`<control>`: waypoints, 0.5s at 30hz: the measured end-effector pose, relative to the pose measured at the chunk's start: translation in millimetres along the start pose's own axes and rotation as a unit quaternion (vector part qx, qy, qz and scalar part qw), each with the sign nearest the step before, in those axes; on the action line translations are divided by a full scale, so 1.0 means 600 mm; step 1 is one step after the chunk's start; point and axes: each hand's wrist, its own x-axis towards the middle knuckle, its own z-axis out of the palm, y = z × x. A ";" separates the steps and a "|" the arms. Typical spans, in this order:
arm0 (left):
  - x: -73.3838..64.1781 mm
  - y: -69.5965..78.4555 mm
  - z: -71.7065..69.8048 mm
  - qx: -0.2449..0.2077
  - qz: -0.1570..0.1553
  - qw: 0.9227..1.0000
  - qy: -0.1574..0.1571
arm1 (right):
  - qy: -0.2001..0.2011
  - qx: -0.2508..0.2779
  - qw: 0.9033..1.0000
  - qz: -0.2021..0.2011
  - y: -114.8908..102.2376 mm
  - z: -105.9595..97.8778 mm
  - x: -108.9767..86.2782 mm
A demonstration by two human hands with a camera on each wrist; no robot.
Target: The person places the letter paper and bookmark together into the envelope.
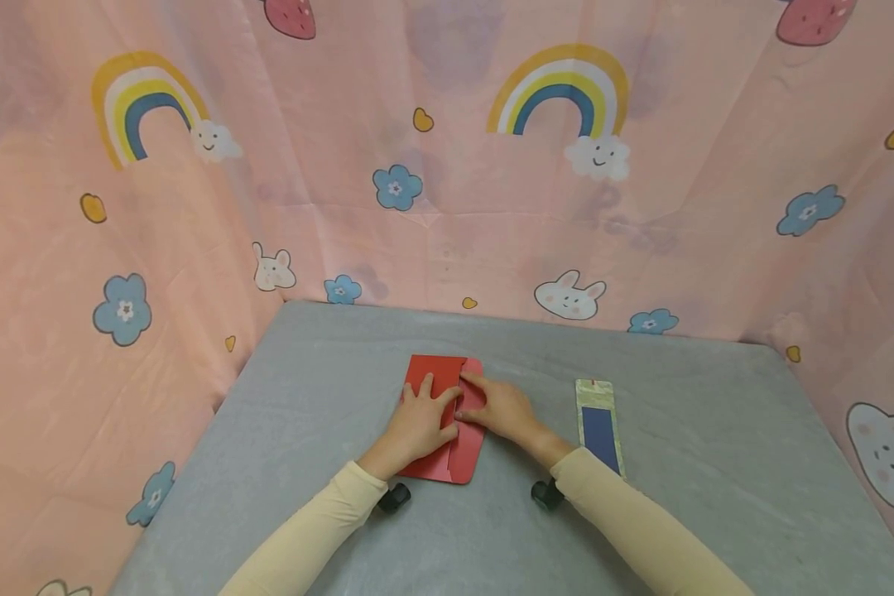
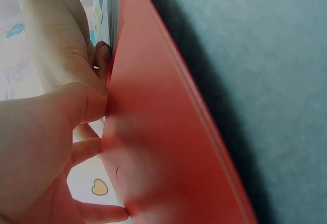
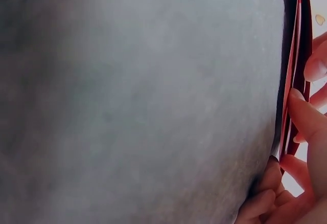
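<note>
Red envelope [image 1: 462, 445], long axis pointing forward; left grip [image 1: 420, 418] spread over it, right grip [image 1: 508, 409] unclear whether pinching

Soft, even light fills the head view, leaving only faint shadows on the worktop [image 1: 290, 397] around the red folder [image 1: 437, 460]. In the left wrist view, a dark, soft-edged shadow runs beside the folder, blurred dark smudges cross its face, and the backdrop [image 1: 454, 240] behind it looks washed out. The right wrist view blurs the worktop, dimmest well apart from the folder; beyond the folder, the backdrop burns nearly white.
</note>
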 end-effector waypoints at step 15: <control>0.001 0.000 -0.004 -0.010 -0.007 1.000 -0.013 | -0.042 0.105 0.994 -0.012 0.016 -0.025 -0.001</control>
